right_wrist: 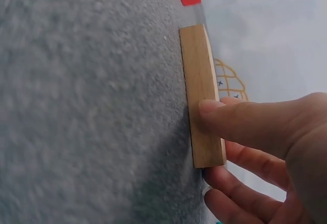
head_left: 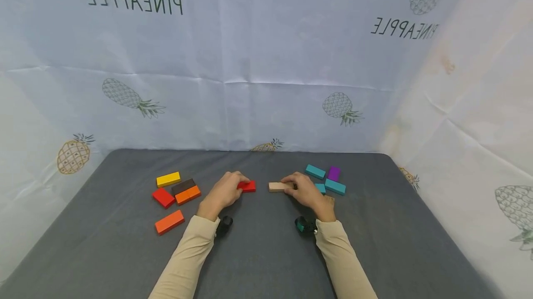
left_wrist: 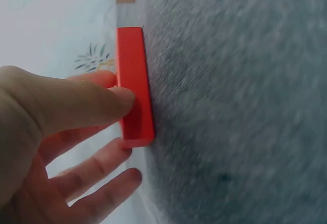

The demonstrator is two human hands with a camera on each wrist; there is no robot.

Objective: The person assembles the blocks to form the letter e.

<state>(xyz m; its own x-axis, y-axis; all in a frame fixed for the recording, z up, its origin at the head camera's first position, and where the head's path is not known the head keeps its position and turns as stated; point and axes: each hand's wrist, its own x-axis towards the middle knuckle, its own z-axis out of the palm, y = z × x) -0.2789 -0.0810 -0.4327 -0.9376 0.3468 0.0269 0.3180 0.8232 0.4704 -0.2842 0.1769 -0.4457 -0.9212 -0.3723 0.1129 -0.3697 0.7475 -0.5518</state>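
Observation:
My left hand [head_left: 225,191] pinches a red block [head_left: 249,187] near the middle of the grey table. In the left wrist view the thumb presses on the near long side of this red block [left_wrist: 134,65], with fingers behind it. Across a short gap, my right hand [head_left: 306,190] pinches a plain wooden block [head_left: 275,187] by its right part. The right wrist view shows the thumb on the side of the wooden block [right_wrist: 198,70] and fingertips on its far side and around its end. Both blocks lie on the cloth, ends facing each other.
Left of the left hand lie a yellow block [head_left: 168,179], a dark brown block [head_left: 183,186], a second red block [head_left: 163,197] and orange blocks [head_left: 169,222]. Beyond the right hand are several teal blocks [head_left: 315,171] and a purple block [head_left: 334,173]. A pineapple-print curtain [head_left: 266,58] hangs behind.

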